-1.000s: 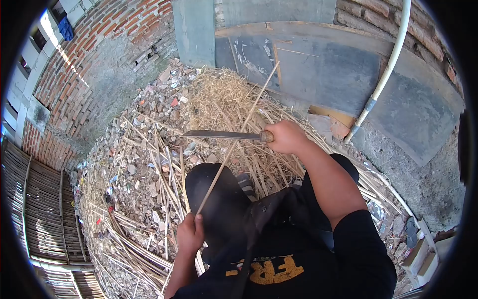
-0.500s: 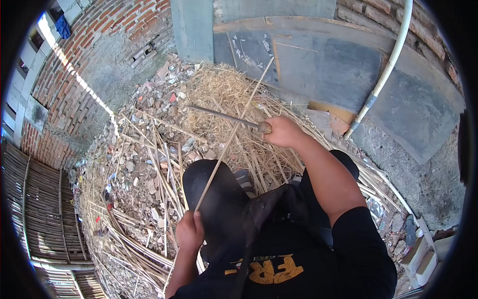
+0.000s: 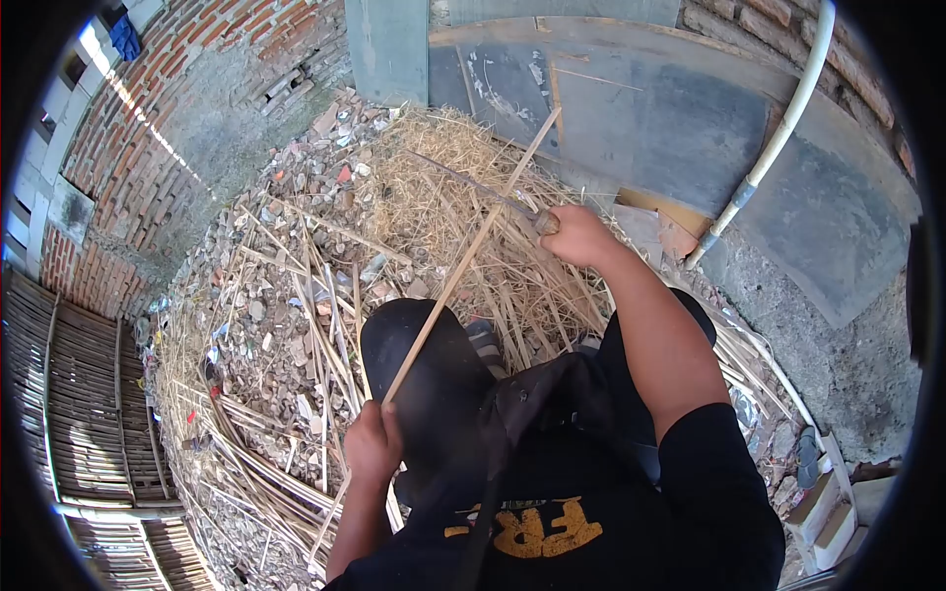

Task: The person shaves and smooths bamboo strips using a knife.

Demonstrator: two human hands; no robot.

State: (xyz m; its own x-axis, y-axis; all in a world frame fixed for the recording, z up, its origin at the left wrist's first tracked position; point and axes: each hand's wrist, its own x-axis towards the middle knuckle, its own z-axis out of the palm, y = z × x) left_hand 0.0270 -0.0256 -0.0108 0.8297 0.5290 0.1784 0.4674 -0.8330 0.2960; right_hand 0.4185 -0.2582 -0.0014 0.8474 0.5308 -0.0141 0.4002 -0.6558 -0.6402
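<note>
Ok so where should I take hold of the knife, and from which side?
Probably best by the stubby handle, coming from the person's right: the long, thin blade points forward and left, past the stick, and the right grip holds that handle end.

Single head cam, wide fisheye, dark rounded border. Sits above the wearer's shirt (image 3: pixel 690 537), faces forward and steeply down. Close on left hand (image 3: pixel 373 442) and right hand (image 3: pixel 581 236); rubble (image 3: pixel 258 320) beyond, brick wall (image 3: pixel 133 163) upper left.
</note>
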